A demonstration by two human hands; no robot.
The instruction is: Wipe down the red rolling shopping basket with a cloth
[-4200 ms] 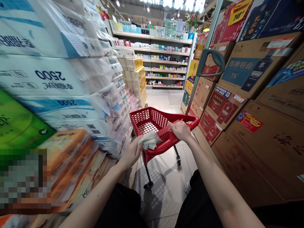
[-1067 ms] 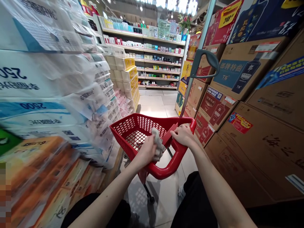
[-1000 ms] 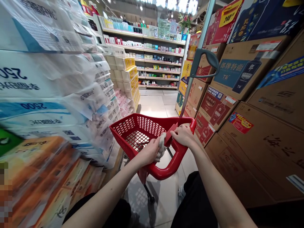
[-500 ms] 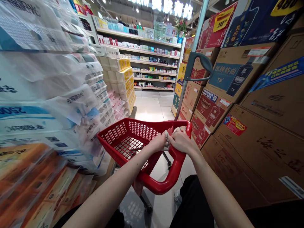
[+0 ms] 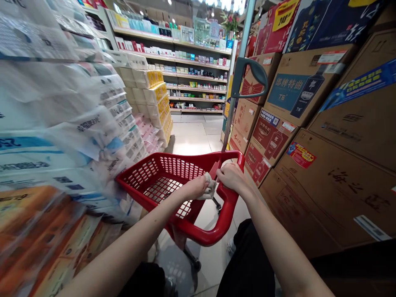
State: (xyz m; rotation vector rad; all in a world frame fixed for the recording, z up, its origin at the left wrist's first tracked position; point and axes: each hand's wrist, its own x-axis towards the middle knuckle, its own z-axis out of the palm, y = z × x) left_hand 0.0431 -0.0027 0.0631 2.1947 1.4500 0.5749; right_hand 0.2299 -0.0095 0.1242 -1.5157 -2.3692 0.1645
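A red shopping cart (image 5: 216,237) with a lattice-sided basket stands directly in front of me. My left hand (image 5: 197,187) is closed on a crumpled off-white cloth (image 5: 210,187), at the basket's near right side. Close beside it, my right hand (image 5: 231,177) is closed over the cart's red frame where the looped handle meets the rim. A bit of white shows above its knuckles; I cannot tell whether that is cloth. Between the hands a flat red flap (image 5: 214,170) sticks up. The right fingertips are partly hidden.
Wrapped tissue packs (image 5: 77,119) are piled high on the left, close to the basket. Liquor cartons (image 5: 346,136) are stacked on the right. A grey pole with a dark handle (image 5: 251,78) rises beyond the cart. Product shelves (image 5: 198,74) stand across the aisle's far end.
My left hand has moved left and slightly down, away from my right hand, and more of the cloth shows. The view has shifted, so the cart sits slightly further left.
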